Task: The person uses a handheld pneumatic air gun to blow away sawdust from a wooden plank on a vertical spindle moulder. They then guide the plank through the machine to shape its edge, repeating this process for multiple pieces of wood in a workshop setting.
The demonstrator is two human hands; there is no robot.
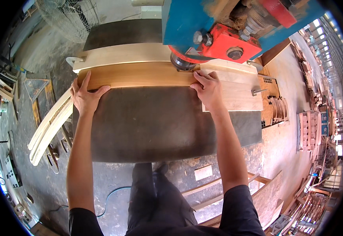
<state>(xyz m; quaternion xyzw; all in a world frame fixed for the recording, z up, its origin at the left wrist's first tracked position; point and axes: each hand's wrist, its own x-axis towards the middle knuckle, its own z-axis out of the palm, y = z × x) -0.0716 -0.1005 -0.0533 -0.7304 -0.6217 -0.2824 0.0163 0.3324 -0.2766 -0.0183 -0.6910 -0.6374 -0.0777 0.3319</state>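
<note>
A narrow wooden board (140, 75) lies across the dark machine table (148, 122), its far edge along a paler wooden fence (128, 53). My left hand (87, 95) grips the board's left end, thumb on the near edge and fingers around the end. At the right end, my right hand (209, 88) holds the board between thumb and fingers. Just beyond those right fingertips, a dark round spindle head (181, 61) comes down over the board from the machine. The tool's contact with the wood is hidden.
A pale stop board (234, 92) sits right of my right hand, with a metal clamp (258, 91) on it. The blue machine body with a red block (231, 45) overhangs the far right. Pale wooden strips (51, 126) lean at the left; a wire fan (71, 19) stands behind.
</note>
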